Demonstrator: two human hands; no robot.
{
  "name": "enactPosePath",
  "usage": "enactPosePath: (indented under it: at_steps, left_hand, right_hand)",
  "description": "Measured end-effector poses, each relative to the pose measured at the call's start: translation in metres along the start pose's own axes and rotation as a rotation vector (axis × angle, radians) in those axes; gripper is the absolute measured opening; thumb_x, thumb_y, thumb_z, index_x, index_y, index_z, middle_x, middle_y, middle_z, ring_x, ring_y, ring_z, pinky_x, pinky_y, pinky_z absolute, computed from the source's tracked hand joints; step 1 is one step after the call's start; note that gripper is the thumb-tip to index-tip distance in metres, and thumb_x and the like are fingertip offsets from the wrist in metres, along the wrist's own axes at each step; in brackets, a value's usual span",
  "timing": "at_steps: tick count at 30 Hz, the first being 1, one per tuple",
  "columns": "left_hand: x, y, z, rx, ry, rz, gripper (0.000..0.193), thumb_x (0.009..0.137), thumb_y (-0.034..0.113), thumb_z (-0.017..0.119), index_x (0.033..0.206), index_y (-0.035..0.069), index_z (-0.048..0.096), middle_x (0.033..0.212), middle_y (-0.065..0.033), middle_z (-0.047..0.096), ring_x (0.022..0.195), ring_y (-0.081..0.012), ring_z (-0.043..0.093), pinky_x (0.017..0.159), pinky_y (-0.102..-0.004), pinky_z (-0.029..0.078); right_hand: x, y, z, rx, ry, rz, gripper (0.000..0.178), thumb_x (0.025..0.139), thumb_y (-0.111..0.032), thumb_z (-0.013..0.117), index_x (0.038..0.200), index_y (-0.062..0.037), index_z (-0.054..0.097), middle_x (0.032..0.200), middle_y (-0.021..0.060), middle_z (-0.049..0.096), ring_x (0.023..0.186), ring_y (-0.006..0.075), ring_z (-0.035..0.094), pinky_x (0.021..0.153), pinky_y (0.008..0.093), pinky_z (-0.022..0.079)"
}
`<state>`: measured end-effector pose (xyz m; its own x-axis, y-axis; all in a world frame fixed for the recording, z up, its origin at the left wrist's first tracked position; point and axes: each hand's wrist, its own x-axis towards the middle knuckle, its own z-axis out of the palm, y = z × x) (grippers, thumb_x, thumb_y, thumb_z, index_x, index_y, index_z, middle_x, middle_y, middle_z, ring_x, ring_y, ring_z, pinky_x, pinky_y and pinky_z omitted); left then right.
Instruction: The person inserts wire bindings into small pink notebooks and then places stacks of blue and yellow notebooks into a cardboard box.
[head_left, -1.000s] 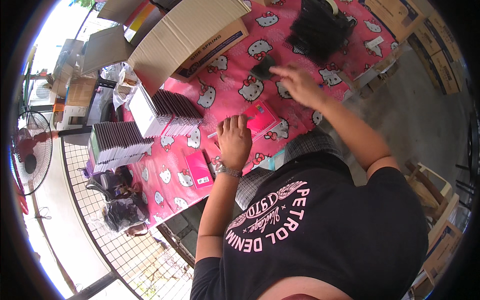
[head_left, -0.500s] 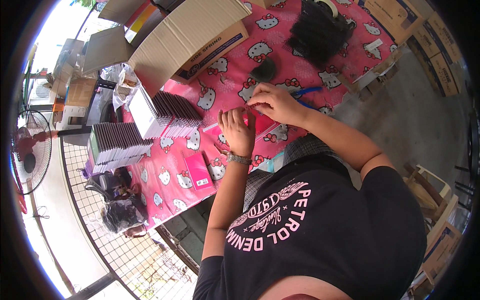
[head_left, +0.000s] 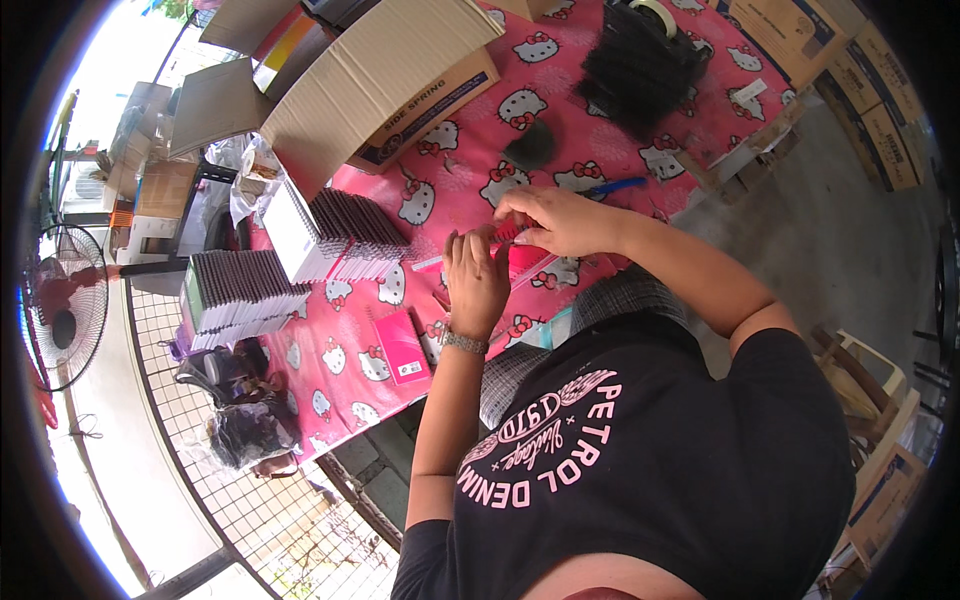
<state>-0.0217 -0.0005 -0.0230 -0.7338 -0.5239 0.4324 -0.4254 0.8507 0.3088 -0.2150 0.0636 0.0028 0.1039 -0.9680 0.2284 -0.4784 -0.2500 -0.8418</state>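
A pink notebook or cover (head_left: 528, 262) lies at the table edge in front of me, partly hidden under my hands. Along its far edge runs a dark spiral coil (head_left: 508, 232). My left hand (head_left: 476, 284), with a watch at the wrist, is curled with its fingertips on the coil's left end. On the other end, my right hand (head_left: 562, 221) pinches the coil between thumb and fingers. Just past the right hand lies a blue-handled tool (head_left: 612, 187), its working end not clear. Another pink notebook (head_left: 402, 346) lies flat to the left of my left forearm.
Two stacks of spiral-bound notebooks (head_left: 345, 235) (head_left: 245, 290) stand at the left. Behind them is an open cardboard box (head_left: 430, 110). A pile of black coils (head_left: 640, 75) and a dark green piece (head_left: 532, 146) lie at the far side. A fan (head_left: 65, 305) stands far left.
The right hand has shifted slightly nearer and tilted, so more of the coil shows between the hands. The left hand stays at the coil; the whole view has moved a little.
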Motion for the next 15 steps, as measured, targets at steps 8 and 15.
enactPosePath:
  at_steps: [8, 15]
  left_hand:
    - [-0.012, -0.009, -0.008, -0.105, -0.054, -0.037, 0.025, 0.089, 0.005, 0.063, 0.110, 0.003, 0.050, 0.105, -0.0106, 0.063, 0.097, -0.0313, 0.062, 0.107, -0.0529, 0.036]
    - [-0.008, -0.001, -0.008, 0.200, -0.079, -0.111, 0.023, 0.088, 0.016, 0.067, 0.109, 0.010, 0.058, 0.108, -0.0075, 0.062, 0.113, -0.0296, 0.055, 0.110, -0.0527, 0.030]
  right_hand:
    - [0.030, -0.023, -0.020, 0.319, -0.399, 0.507, 0.031, 0.097, -0.025, 0.059, 0.119, -0.0049, 0.054, 0.089, 0.0179, 0.069, 0.090, 0.0378, 0.068, 0.079, 0.0444, 0.053]
    - [0.051, 0.121, -0.019, -0.721, -0.012, 0.199, 0.055, 0.082, -0.048, 0.071, 0.119, -0.0089, 0.062, 0.128, 0.0182, 0.057, 0.123, 0.0356, 0.052, 0.096, 0.0443, 0.046]
